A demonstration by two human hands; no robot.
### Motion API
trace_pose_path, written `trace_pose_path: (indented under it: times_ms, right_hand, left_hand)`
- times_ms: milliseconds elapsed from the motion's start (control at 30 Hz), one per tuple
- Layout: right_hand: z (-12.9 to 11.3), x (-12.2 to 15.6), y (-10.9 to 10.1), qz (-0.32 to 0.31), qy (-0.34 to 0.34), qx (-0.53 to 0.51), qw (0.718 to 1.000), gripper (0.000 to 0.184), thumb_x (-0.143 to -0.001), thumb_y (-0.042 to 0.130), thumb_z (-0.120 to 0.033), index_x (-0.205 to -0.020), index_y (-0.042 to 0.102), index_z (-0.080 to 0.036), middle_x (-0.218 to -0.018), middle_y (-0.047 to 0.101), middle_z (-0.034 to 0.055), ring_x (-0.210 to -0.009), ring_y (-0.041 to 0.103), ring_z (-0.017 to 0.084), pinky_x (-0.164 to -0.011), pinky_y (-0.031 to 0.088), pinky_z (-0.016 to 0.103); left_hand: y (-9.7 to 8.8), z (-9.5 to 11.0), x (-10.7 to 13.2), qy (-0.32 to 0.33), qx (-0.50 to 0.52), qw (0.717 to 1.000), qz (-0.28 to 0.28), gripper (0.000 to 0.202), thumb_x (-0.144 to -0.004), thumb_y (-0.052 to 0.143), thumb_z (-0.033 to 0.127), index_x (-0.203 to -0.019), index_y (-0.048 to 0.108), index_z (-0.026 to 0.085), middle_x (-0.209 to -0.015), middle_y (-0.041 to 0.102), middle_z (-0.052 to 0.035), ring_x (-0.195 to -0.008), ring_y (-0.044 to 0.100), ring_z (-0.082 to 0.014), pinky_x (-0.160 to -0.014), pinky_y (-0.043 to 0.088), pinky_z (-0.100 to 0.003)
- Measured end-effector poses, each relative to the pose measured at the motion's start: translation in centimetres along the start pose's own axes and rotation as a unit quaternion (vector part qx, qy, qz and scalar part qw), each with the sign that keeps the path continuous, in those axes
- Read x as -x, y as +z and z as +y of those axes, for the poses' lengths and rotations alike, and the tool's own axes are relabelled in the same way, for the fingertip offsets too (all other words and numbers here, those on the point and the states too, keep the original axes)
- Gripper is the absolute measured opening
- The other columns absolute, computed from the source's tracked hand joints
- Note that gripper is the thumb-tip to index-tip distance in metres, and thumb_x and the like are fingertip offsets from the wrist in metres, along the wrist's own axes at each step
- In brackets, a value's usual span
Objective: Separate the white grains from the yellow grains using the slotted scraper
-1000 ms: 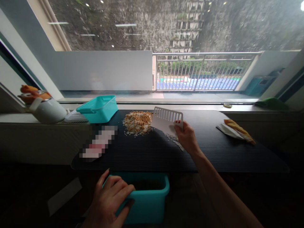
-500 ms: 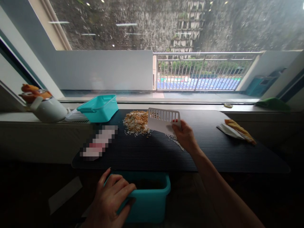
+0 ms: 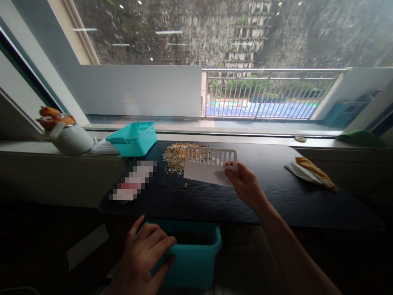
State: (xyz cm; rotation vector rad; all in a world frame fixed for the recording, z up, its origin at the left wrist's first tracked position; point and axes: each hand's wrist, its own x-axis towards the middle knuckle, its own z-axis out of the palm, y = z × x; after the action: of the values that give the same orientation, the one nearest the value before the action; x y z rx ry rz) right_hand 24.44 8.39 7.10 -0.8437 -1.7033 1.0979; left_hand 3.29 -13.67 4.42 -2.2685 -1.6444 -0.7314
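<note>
My right hand [image 3: 245, 184] grips a white plastic scraper with a slotted top edge [image 3: 208, 166] by its right end. It holds the scraper over the dark mat [image 3: 276, 196], in front of a pile of white rice and yellow beans [image 3: 176, 155]. One loose bean [image 3: 185, 185] lies on the mat below the scraper. My left hand [image 3: 143, 256] is wrapped over the left rim of a teal plastic bin [image 3: 196, 258] held below the mat's near edge.
A second teal bin [image 3: 133, 138] stands at the back left of the mat. Left of that bin, a white teapot-like vessel [image 3: 72, 138] rests on the sill. A blurred-out packet [image 3: 133, 182] lies on the mat's left, and a yellow and white wrapper [image 3: 311, 171] at its right. Window glass runs behind.
My right hand has swept the scraper leftward and toward me, so it now covers part of the pile. The trail of rice on the mat is gone from view. My left hand has stayed put.
</note>
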Motion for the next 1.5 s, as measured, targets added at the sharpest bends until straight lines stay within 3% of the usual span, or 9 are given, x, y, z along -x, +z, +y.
trace_pose_path:
  times_ms: [267,500,567,700,800,1100,1300,1500]
  right_hand:
    - [1.0,0.9,1.7,-0.053,-0.003,-0.010,0.999,0.020,-0.082,0.060,-0.035,-0.096,0.063,-0.020,-0.083,0.062,0.0021,-0.078,0.056,0.019,-0.074,0.046,0.034]
    - [0.0,1.9,-0.9,-0.191,0.064,-0.080,0.976,0.019,-0.081,0.064,-0.037,-0.091,0.063,-0.021,-0.083,0.064,0.0028,-0.076,0.059,0.020,-0.068,0.048,0.032]
    - [-0.1,1.7,-1.4,-0.166,0.071,-0.094,0.979,0.022,-0.080,0.067,-0.039,-0.092,0.064,-0.021,-0.084,0.065,0.0029,-0.077,0.060,0.020,-0.070,0.049,0.032]
    - [0.6,0.0,-0.9,-0.006,0.043,-0.082,0.996,0.029,-0.077,0.068,-0.042,-0.096,0.064,-0.021,-0.082,0.066,0.0013,-0.075,0.060,0.019,-0.069,0.049,0.031]
    - [1.2,-1.7,-0.1,0.048,0.024,-0.043,0.998,0.026,-0.079,0.065,-0.041,-0.095,0.064,-0.020,-0.076,0.063,-0.0005,-0.069,0.057,0.016,-0.064,0.048,0.030]
    - [1.5,-3.0,0.4,0.012,0.030,-0.041,0.999,0.027,-0.078,0.064,-0.040,-0.095,0.063,-0.019,-0.079,0.064,0.0004,-0.069,0.059,0.016,-0.062,0.048,0.030]
    - [1.6,-3.2,-0.4,0.067,0.026,-0.004,0.997,0.028,-0.077,0.064,-0.040,-0.096,0.063,-0.018,-0.074,0.061,-0.0010,-0.066,0.056,0.015,-0.061,0.046,0.029]
    - [1.9,-3.2,-0.6,0.043,0.039,-0.014,0.998,0.029,-0.076,0.064,-0.040,-0.095,0.063,-0.018,-0.075,0.061,-0.0002,-0.064,0.057,0.016,-0.058,0.047,0.029]
  left_hand:
    - [-0.7,-0.8,1.4,-0.022,-0.016,1.000,-0.014,0.028,-0.078,0.059,0.011,-0.101,0.060,0.026,-0.083,0.067,0.0053,-0.085,0.060,-0.0203,-0.104,0.023,-0.041]
    - [-1.3,-1.4,2.0,-0.026,-0.028,0.999,-0.004,0.028,-0.077,0.060,0.014,-0.102,0.061,0.028,-0.085,0.068,0.0050,-0.087,0.060,-0.0203,-0.108,0.020,-0.039]
    - [-1.4,-1.4,2.0,-0.030,-0.033,0.999,-0.007,0.028,-0.077,0.061,0.014,-0.102,0.062,0.029,-0.084,0.069,0.0055,-0.087,0.060,-0.0200,-0.108,0.021,-0.039]
    - [-1.1,-1.4,2.0,-0.034,-0.024,0.999,-0.007,0.030,-0.077,0.061,0.015,-0.103,0.062,0.029,-0.083,0.068,0.0062,-0.085,0.061,-0.0192,-0.107,0.022,-0.039]
    - [-0.7,-1.5,2.0,-0.031,-0.023,0.999,0.002,0.031,-0.077,0.061,0.015,-0.104,0.061,0.029,-0.084,0.068,0.0061,-0.085,0.061,-0.0191,-0.106,0.024,-0.040]
    - [-0.4,-1.5,2.1,-0.030,-0.030,0.999,0.000,0.030,-0.078,0.059,0.015,-0.104,0.062,0.029,-0.086,0.068,0.0047,-0.086,0.061,-0.0195,-0.107,0.024,-0.041]
    - [-0.7,-1.3,1.6,-0.024,-0.032,0.999,-0.002,0.030,-0.077,0.059,0.015,-0.104,0.060,0.029,-0.084,0.070,0.0057,-0.084,0.062,-0.0197,-0.106,0.024,-0.039]
    - [-1.0,-1.3,1.1,-0.005,-0.035,0.999,0.009,0.032,-0.074,0.061,0.014,-0.103,0.059,0.028,-0.082,0.069,0.0064,-0.080,0.062,-0.0186,-0.105,0.024,-0.036]
